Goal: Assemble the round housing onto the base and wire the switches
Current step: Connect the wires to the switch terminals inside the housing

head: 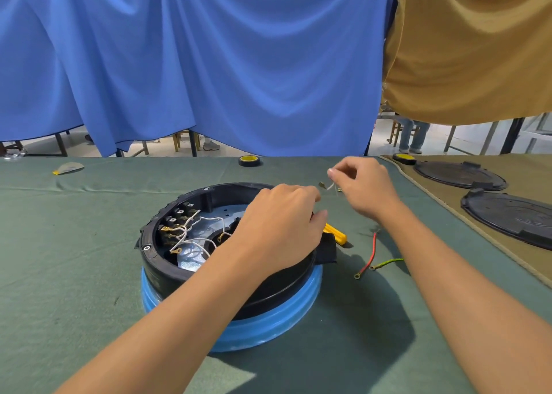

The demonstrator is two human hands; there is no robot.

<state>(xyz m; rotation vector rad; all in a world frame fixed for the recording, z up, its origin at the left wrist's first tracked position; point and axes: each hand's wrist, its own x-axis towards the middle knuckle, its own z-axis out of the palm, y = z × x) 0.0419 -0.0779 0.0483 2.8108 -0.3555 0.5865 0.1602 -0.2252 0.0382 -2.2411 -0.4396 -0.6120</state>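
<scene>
A black round housing [167, 262] sits on a blue base [268, 325] in the middle of the green table. Inside it, a row of black switches [176, 217] lines the left wall, with white wires [194, 238] looping from their brass terminals. My left hand [280, 229] rests on the housing's right rim with fingers curled over the edge; what they hold is hidden. Behind and to the right, my right hand [361, 187] pinches a short white wire [330, 186] with a brass terminal, lifted above the table.
A yellow-handled tool [337, 233] lies just right of the housing. A red wire [369, 257] and a green-yellow wire [388, 262] lie on the cloth. Two black round covers [460, 175] [513, 214] rest at the right. A tape roll [249, 161] sits at the back.
</scene>
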